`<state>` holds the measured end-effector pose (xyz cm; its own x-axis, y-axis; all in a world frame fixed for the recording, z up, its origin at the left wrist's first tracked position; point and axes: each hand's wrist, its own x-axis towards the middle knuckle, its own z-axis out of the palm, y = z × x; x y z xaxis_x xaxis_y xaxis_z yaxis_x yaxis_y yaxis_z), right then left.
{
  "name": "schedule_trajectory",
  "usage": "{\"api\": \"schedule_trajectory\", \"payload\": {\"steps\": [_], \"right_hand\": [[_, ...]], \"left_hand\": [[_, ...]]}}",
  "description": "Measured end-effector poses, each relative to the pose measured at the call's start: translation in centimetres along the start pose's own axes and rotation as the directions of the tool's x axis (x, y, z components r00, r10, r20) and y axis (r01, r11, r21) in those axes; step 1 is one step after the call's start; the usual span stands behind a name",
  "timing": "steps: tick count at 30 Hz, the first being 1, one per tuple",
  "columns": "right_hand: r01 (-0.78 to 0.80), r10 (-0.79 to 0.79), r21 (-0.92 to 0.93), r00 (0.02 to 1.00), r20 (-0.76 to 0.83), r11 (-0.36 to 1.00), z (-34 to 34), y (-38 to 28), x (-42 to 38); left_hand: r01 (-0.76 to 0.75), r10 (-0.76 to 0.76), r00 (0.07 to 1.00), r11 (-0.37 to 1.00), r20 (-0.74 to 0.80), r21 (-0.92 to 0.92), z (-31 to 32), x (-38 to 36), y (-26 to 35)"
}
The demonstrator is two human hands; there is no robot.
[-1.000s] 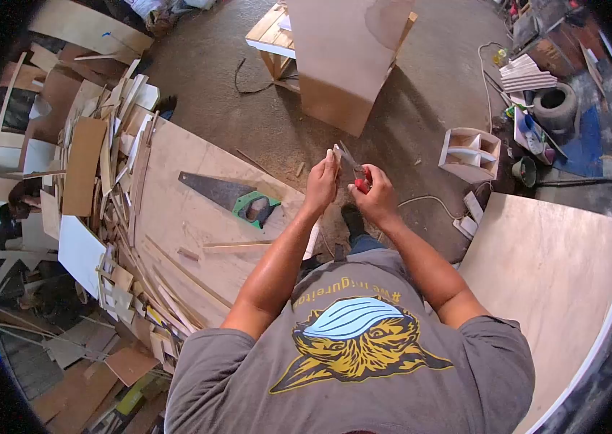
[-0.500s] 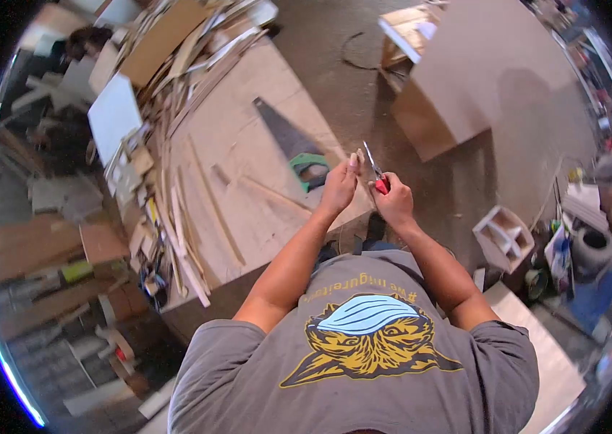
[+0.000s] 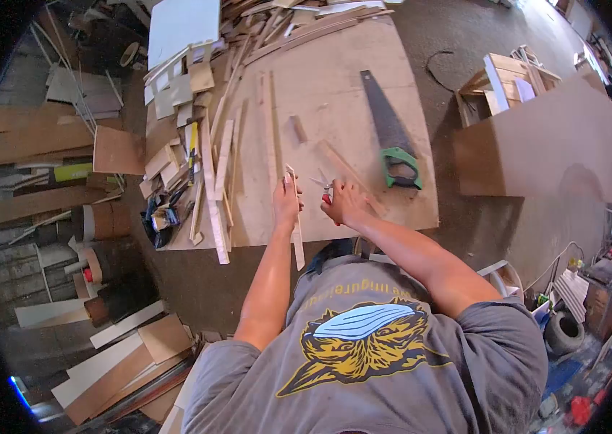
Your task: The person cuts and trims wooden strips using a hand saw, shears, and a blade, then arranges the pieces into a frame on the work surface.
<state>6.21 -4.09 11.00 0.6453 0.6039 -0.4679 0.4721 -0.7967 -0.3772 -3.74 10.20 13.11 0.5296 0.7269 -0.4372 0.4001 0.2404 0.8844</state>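
My left hand (image 3: 287, 202) is closed around a narrow wooden strip (image 3: 298, 246), which stands out above and below the fingers near the table's front edge. Just to its right, my right hand (image 3: 345, 202) grips red-handled scissors (image 3: 326, 189). Their metal blades are spread and point up and left, apart from the strip. Beyond the right hand lies a handsaw (image 3: 387, 119) with a green and black handle. A loose wooden stick (image 3: 346, 168) and a short wood piece (image 3: 298, 129) rest on the tabletop between saw and strip.
The plywood table (image 3: 328, 65) carries a heap of scrap wood (image 3: 248, 32) and long strips (image 3: 213, 195) on its left. A large brown box (image 3: 530, 148) stands on the floor to the right. Board offcuts (image 3: 129, 362) lie at the lower left.
My view has swung, so the table sits more centrally. Both hands, with strip and scissors, have moved left of the saw, over the table's front edge. The strip has turned more upright in view.
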Motion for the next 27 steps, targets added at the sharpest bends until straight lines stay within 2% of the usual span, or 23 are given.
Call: {"api": "schedule_trajectory", "payload": {"steps": [3, 6, 9, 12, 14, 17, 20, 23, 26, 27], "right_hand": [[-0.051, 0.051, -0.122, 0.999, -0.001, 0.991, 1.3, -3.6, 2.6], [-0.027, 0.017, -0.125, 0.996, -0.086, 0.992, 3.6, -4.7, 4.6], [0.119, -0.144, -0.221, 0.985, -0.097, 0.968, 3.2, -5.2, 8.1], [0.143, -0.168, -0.123, 0.959, -0.23, 0.982, 2.3, -7.4, 13.6], [0.116, -0.106, 0.02, 0.951, -0.291, 0.993, 0.6, -9.3, 16.6], [0.083, -0.078, 0.004, 0.946, -0.316, 0.997, 0.9, -10.1, 20.7], [0.067, -0.107, -0.123, 0.929, -0.354, 0.99, 2.8, -9.1, 23.4], [0.144, -0.133, 0.017, 0.948, -0.29, 0.989, 0.5, -8.8, 21.6], [0.154, -0.103, 0.481, 0.986, -0.13, 0.863, -3.5, -9.8, 17.5], [0.276, -0.205, 0.541, 0.96, -0.189, 0.794, -4.9, -9.9, 15.4]], "left_hand": [[-0.031, 0.031, 1.0, 0.999, 0.005, -0.037, -2.9, 1.9, -0.8], [-0.012, 0.014, 1.0, 0.998, 0.025, -0.057, -4.8, 3.1, -0.8], [0.035, -0.024, 0.996, 0.991, 0.085, -0.132, -6.3, 4.2, -0.2], [0.094, -0.072, 0.99, 0.978, 0.124, -0.187, -7.3, 4.5, 1.0], [0.138, -0.109, 0.984, 0.967, 0.143, -0.212, -7.7, 4.2, 2.4], [0.17, -0.127, 0.974, 0.958, 0.187, -0.233, -8.9, 4.3, 3.0], [0.179, -0.129, 0.966, 0.959, 0.226, -0.221, -10.0, 4.5, 3.0], [0.174, -0.131, 0.964, 0.968, 0.229, -0.179, -10.5, 4.5, 3.0], [0.142, -0.118, 0.98, 0.98, 0.162, -0.142, -10.5, 4.2, 3.7], [0.131, -0.108, 0.977, 0.984, 0.182, -0.124, -10.4, 4.3, 3.8]]}}
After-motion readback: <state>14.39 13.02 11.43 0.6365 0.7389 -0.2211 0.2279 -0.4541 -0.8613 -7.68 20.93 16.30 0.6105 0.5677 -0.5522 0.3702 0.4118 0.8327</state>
